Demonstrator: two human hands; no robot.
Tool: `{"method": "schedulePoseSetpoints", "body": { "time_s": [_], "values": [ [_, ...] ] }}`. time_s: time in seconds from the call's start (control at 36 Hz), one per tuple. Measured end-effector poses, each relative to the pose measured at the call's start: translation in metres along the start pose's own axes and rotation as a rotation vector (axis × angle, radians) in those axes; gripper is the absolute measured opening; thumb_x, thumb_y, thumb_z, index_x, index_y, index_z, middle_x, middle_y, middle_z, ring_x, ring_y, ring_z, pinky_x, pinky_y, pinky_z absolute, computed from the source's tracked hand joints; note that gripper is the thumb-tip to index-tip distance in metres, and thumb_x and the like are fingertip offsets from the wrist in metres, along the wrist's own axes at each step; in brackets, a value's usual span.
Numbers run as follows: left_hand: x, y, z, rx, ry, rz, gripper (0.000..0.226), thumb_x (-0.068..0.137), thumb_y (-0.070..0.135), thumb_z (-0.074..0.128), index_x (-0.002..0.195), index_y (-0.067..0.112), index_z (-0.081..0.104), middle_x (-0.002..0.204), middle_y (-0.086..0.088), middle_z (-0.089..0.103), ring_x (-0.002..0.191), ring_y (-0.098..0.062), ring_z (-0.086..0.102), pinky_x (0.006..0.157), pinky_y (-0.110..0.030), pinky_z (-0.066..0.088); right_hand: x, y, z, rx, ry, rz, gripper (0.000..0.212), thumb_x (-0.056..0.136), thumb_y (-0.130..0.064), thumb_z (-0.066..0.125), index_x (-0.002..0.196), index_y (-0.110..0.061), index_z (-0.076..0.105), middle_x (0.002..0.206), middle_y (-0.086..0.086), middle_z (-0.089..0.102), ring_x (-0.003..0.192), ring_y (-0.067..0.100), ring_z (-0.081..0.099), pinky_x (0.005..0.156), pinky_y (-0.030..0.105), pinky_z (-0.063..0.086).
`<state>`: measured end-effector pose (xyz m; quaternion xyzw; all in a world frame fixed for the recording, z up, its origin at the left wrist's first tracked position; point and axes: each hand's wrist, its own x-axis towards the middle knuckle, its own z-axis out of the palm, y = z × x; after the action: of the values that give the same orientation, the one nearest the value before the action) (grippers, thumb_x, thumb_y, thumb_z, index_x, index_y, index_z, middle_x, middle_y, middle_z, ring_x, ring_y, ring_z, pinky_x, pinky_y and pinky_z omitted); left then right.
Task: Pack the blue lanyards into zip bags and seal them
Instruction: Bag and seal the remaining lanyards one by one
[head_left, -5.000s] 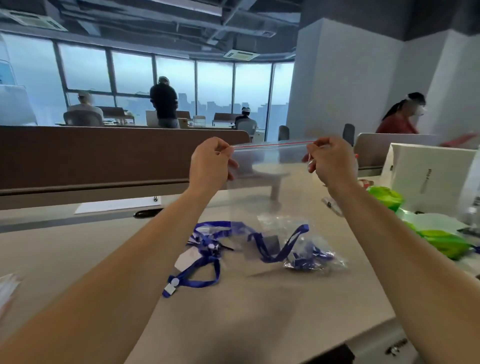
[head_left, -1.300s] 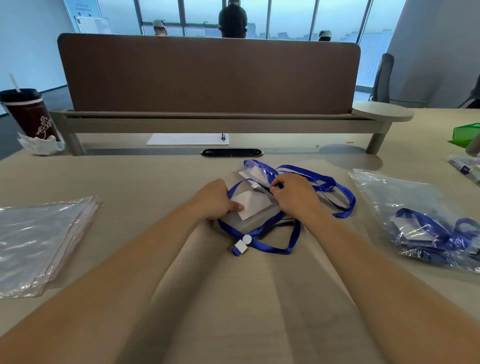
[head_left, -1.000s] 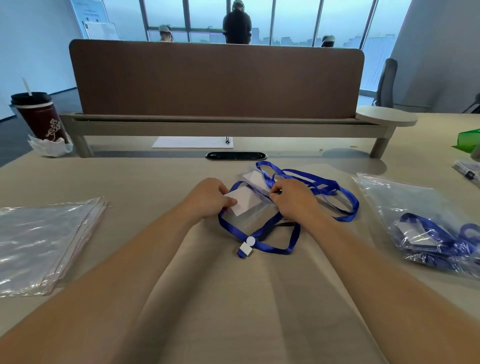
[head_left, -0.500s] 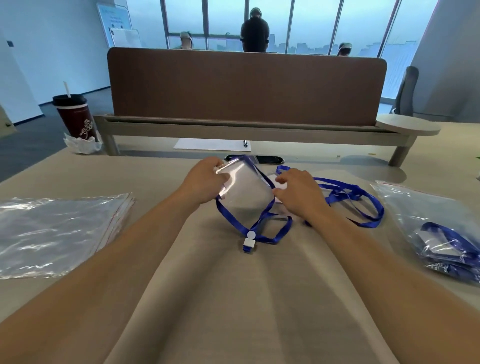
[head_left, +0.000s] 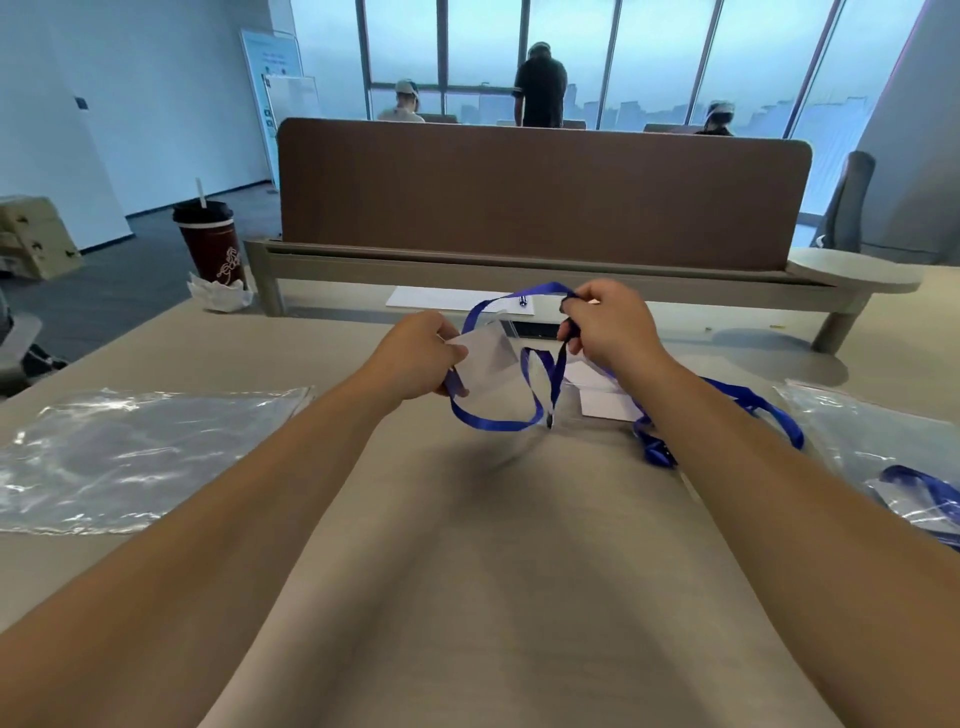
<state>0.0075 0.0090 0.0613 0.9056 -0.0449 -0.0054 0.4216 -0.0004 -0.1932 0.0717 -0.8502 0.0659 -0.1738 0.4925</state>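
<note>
I've lifted one lanyard (head_left: 493, 426) off the desk (head_left: 467, 571) near its far edge: my left hand (head_left: 421, 358) pinches the badge sleeve (head_left: 491, 358), my right hand (head_left: 608, 327) grips the strap (head_left: 511, 292). Bagging comes next.

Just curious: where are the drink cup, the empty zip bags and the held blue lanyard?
drink cup (head_left: 210, 249), head view, dark red side.
empty zip bags (head_left: 145, 449), head view, middle of top bag.
blue lanyard (head_left: 493, 425), head view, hanging loop of strap.
</note>
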Motion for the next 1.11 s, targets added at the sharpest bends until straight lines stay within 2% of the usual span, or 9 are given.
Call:
{"method": "schedulePoseSetpoints", "body": {
  "time_s": [0.11, 0.33, 0.44, 0.58, 0.69, 0.81, 0.92, 0.97, 1.11],
  "values": [
    [-0.003, -0.005, 0.004, 0.044, -0.018, 0.015, 0.023, 0.102, 0.017, 0.052, 0.122, 0.009, 0.06, 0.084, -0.005, 0.066, 0.067, -0.017, 0.069, 0.062, -0.024, 0.056, -0.003, 0.002, 0.006, -0.195, -0.093, -0.043, 0.025, 0.097, -0.022, 0.057, 0.085, -0.009, 0.075, 0.072, 0.007, 0.072, 0.062, 0.018, 0.056, 0.07, 0.041, 0.052],
    [0.0, -0.022, 0.006, 0.167, 0.064, 0.057, 0.022, 0.101, 0.013, 0.05, 0.109, 0.014, 0.07, 0.1, -0.001, 0.066, 0.09, -0.02, 0.064, 0.085, -0.032, 0.055, -0.004, 0.017, 0.012, -0.319, 0.002, -0.009, 0.025, 0.1, -0.022, 0.054, 0.091, -0.006, 0.072, 0.077, 0.013, 0.065, 0.06, 0.02, 0.051, 0.053, 0.026, 0.036],
    [0.003, -0.026, 0.0, -0.043, 0.1, 0.028, 0.025, 0.102, 0.022, 0.047, 0.091, 0.018, 0.069, 0.093, -0.002, 0.069, 0.087, -0.021, 0.064, 0.084, -0.039, 0.056, -0.001, 0.019, 0.007, -0.328, 0.068, 0.073, 0.023, 0.098, -0.016, 0.055, 0.09, -0.003, 0.072, 0.078, 0.012, 0.066, 0.066, 0.023, 0.057, 0.058, 0.028, 0.041],
    [0.001, -0.028, -0.006, -0.145, 0.151, 0.022, 0.024, 0.102, 0.018, 0.045, 0.094, 0.01, 0.066, 0.086, -0.006, 0.063, 0.074, -0.018, 0.055, 0.065, -0.029, 0.047, 0.001, 0.019, 0.009, -0.246, 0.021, 0.151, 0.023, 0.092, -0.015, 0.058, 0.09, 0.003, 0.071, 0.086, 0.019, 0.072, 0.077, 0.033, 0.067, 0.072, 0.043, 0.057],
    [0.0, -0.032, -0.007, -0.145, 0.166, 0.02, 0.022, 0.101, 0.016, 0.047, 0.091, 0.008, 0.066, 0.089, -0.009, 0.064, 0.08, -0.023, 0.058, 0.075, -0.035, 0.051, -0.006, 0.015, 0.014, -0.071, -0.153, 0.175, 0.022, 0.096, -0.005, 0.055, 0.115, 0.004, 0.065, 0.093, 0.019, 0.071, 0.072, 0.026, 0.071, 0.077, 0.037, 0.062],
    [-0.004, -0.033, -0.007, -0.114, 0.195, 0.014, 0.022, 0.1, 0.012, 0.045, 0.092, 0.007, 0.065, 0.085, -0.008, 0.06, 0.076, -0.019, 0.053, 0.061, -0.027, 0.042, -0.009, 0.02, 0.024, -0.033, -0.257, 0.158, 0.047, 0.098, 0.004, 0.044, 0.145, -0.004, 0.043, 0.114, 0.016, 0.063, 0.085, 0.026, 0.072, 0.071, 0.033, 0.06],
    [-0.007, -0.035, -0.006, -0.161, 0.179, -0.026, 0.024, 0.099, 0.011, 0.046, 0.098, 0.005, 0.069, 0.092, -0.012, 0.067, 0.083, -0.027, 0.064, 0.073, -0.039, 0.056, -0.004, 0.033, 0.028, -0.393, -0.144, -0.007, 0.033, 0.097, -0.003, 0.05, 0.126, -0.011, 0.064, 0.123, 0.009, 0.067, 0.102, 0.024, 0.064, 0.088, 0.036, 0.055],
    [-0.009, -0.034, -0.003, -0.178, 0.159, -0.043, 0.024, 0.1, 0.011, 0.044, 0.097, 0.007, 0.067, 0.088, -0.012, 0.067, 0.076, -0.025, 0.065, 0.077, -0.039, 0.058, -0.005, 0.038, 0.025, -0.535, -0.205, -0.026, 0.027, 0.096, -0.006, 0.054, 0.115, -0.012, 0.071, 0.117, 0.007, 0.07, 0.103, 0.023, 0.063, 0.087, 0.032, 0.05],
    [-0.01, -0.035, 0.003, -0.224, 0.14, -0.068, 0.028, 0.102, 0.012, 0.04, 0.108, -0.005, 0.061, 0.091, -0.023, 0.066, 0.062, -0.025, 0.067, 0.049, -0.026, 0.055, -0.01, 0.046, 0.029, -0.72, -0.327, 0.019, 0.015, 0.086, -0.015, 0.064, 0.091, -0.012, 0.077, 0.094, 0.006, 0.074, 0.085, 0.022, 0.066, 0.082, 0.039, 0.058]
  ]
}}
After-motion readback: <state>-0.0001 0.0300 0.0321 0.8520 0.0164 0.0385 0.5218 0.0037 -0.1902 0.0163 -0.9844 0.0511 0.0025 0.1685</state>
